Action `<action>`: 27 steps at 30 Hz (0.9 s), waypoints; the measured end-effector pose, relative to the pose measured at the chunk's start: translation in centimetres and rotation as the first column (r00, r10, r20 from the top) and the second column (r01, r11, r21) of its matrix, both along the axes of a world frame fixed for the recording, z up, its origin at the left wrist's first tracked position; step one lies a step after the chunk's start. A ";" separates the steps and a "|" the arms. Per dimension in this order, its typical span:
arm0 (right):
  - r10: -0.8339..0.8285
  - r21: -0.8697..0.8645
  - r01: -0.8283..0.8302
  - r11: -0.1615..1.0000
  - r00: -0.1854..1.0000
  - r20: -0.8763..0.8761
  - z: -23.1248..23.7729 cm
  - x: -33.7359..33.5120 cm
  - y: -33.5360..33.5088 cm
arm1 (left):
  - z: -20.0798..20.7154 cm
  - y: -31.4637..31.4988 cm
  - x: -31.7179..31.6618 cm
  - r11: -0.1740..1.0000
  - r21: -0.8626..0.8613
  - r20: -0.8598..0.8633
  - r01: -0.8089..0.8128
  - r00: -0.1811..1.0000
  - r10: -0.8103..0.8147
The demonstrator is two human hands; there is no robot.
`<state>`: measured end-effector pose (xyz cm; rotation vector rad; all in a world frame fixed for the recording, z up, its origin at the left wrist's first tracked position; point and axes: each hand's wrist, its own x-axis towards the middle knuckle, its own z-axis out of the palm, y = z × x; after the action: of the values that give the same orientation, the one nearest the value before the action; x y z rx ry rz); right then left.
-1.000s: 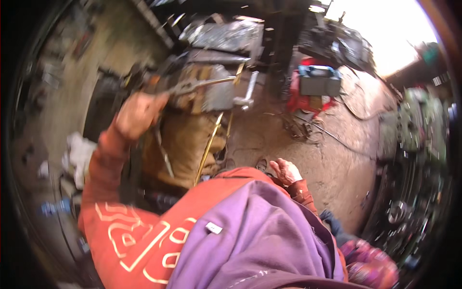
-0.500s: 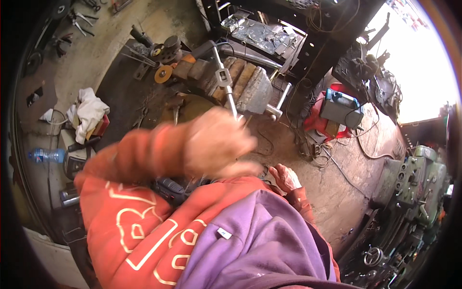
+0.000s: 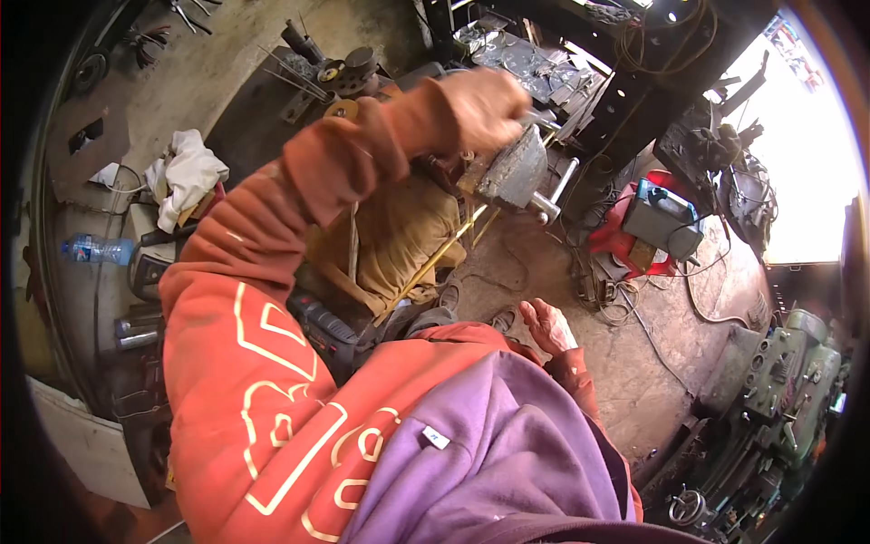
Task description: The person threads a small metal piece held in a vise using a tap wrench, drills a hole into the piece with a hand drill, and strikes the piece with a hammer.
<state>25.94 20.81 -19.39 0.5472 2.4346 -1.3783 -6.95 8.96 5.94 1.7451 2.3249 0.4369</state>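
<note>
My left hand point(image 3: 487, 109) reaches over the bench vise point(image 3: 512, 174), its fingers curled round the tap wrench. A short bit of metal point(image 3: 542, 118) shows just past the fingers; the rest of the wrench is hidden under the hand and sleeve. The vise's sliding handle point(image 3: 564, 189) sticks out at its near right side. Low at my side hangs my right hand point(image 3: 548, 328), fingers loosely stretched, holding nothing. A tan cloth point(image 3: 399, 231) drapes below the vise, and a power drill point(image 3: 324, 328) lies by my left side.
A white rag point(image 3: 192, 177) and a plastic bottle point(image 3: 98, 248) lie at left. A metal shelf point(image 3: 521, 65) stands behind the vise. On the right are a red stool point(image 3: 616, 227) bearing a grey box point(image 3: 666, 222), loose cables point(image 3: 625, 308) and a green lathe point(image 3: 788, 372).
My left hand has swung away from me and to the right, and the tap wrench has turned out of plain sight. The view has shifted slightly. My right hand stays low, fingers still stretched.
</note>
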 end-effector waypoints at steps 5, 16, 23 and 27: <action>0.076 -0.024 -0.076 0.997 0.997 0.021 -2.2 0.4 0.4 | 1.0 -4.1 9.1 0.924 0.122 -0.039 0.363 0.932 -0.361; 0.110 -0.043 -0.110 0.993 0.994 0.003 -1.6 -0.6 1.5 | -1.3 0.5 -0.4 0.991 0.132 -0.250 -0.013 0.967 0.046; -0.202 -0.244 0.207 0.948 0.978 0.043 -4.0 4.8 4.7 | 2.6 -7.6 7.4 0.965 -0.127 -0.063 0.230 0.969 -0.239; -0.200 -0.305 0.234 0.923 0.970 0.138 -4.4 6.8 6.0 | 2.7 -9.4 2.4 0.917 -0.246 -0.209 -0.314 0.941 0.266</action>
<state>32.73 26.85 -23.80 0.8013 2.0567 -1.7428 -4.50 -0.46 8.67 1.3601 2.6287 -0.0029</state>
